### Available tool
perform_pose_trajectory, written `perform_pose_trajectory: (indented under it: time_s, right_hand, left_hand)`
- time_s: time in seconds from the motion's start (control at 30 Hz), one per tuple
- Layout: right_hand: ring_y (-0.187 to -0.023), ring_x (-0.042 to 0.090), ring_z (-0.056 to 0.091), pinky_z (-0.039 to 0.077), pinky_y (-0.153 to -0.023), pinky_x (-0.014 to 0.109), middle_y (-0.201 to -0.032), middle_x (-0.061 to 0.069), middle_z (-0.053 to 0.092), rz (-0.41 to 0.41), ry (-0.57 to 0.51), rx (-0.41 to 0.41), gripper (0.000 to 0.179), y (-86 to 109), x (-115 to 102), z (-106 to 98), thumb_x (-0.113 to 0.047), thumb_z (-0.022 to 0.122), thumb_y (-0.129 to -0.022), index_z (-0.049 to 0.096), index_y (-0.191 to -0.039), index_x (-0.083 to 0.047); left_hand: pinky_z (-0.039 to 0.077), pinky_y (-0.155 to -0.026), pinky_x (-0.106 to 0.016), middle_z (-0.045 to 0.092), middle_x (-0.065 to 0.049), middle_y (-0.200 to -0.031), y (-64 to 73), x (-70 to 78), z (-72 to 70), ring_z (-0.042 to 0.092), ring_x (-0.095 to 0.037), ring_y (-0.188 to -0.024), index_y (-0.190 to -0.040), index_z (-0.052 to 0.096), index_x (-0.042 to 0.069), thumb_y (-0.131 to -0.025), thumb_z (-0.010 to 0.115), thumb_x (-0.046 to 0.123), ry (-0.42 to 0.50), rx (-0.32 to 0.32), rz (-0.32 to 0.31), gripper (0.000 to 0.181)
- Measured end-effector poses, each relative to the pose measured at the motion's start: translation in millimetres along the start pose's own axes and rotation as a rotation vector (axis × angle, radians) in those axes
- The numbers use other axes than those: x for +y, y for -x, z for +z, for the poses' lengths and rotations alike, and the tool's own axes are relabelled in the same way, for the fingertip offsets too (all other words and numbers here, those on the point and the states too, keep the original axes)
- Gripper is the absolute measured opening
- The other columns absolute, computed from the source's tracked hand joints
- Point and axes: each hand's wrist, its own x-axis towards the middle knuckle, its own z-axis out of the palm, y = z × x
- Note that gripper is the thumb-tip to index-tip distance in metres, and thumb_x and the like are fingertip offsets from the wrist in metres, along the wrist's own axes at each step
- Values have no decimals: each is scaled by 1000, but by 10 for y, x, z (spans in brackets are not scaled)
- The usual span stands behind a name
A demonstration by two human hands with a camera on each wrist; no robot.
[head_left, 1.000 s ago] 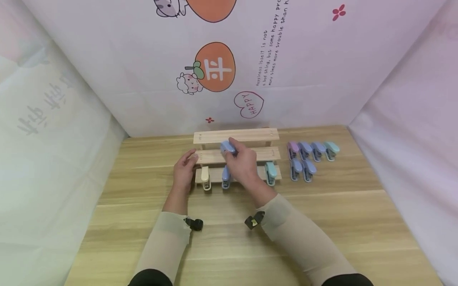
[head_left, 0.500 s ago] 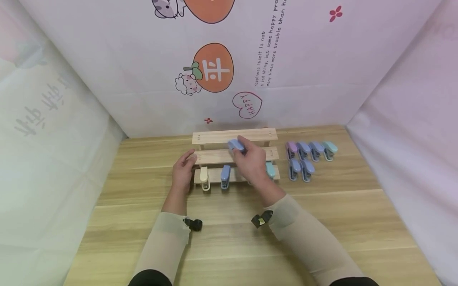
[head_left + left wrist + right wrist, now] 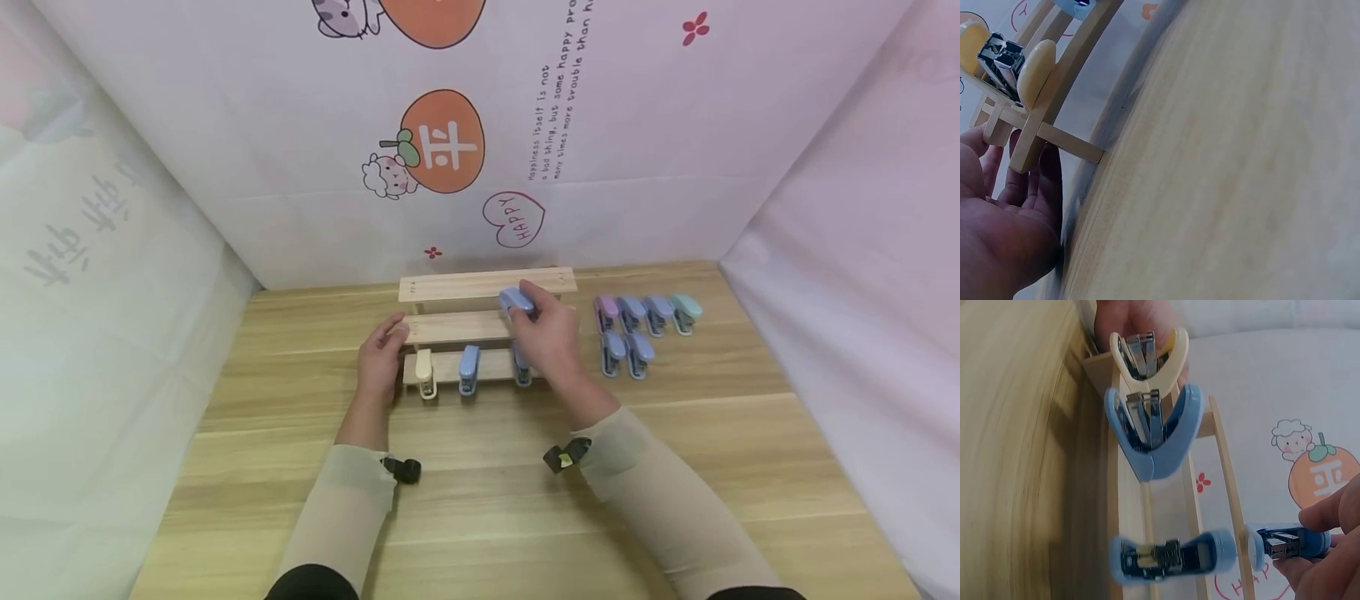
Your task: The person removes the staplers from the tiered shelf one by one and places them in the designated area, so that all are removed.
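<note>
Right hand (image 3: 551, 329) pinches blue stapler (image 3: 513, 299), hiding lower-right end of wooden rack (image 3: 465, 287); left hand (image 3: 380, 358), partly behind rack, grips it.

The head view looks forward and down; both wrist views share the rack (image 3: 457, 327) close up.

In the head view, sideways lines of text (image 3: 558, 117) on the back sheet (image 3: 637, 100), upper middle of the frame, read "Happiness itself is not / a bad thing, but some happy pro / many times more trouble than h", the last two cut by the top edge. "HAPPY" stands in a heart (image 3: 513, 219) below. An orange fruit print (image 3: 442, 141) bears a white Chinese character. Characters (image 3: 56, 254) on the left sheet (image 3: 112, 333) are too faint to read.
</note>
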Motion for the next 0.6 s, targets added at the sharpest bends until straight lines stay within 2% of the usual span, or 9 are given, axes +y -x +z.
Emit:
perform_pose_trajectory:
  time_s: [0.17, 0.6]
  right_hand:
    - [-133, 29, 59, 52, -107, 42, -147, 13, 59, 16, -35, 5, 50, -16, 69, -76, -14, 68, -99, 58, -147, -11]
    - [-131, 29, 61, 54, -105, 37, -144, 13, 62, 22, 23, 71, 49, -40, 193, -343, -15, 70, -97, 60, -144, -9]
  left_hand:
    - [54, -102, -38, 70, -12, -122, -4, -7, 4, 66, -22, -112, -139, 66, 26, -96, 75, 44, 0, 6, 5, 48]
    - [54, -100, -36, 69, -11, -126, 16, 8, 9, 65, -21, -113, -142, 65, 21, -96, 75, 40, 4, 7, 3, 50]
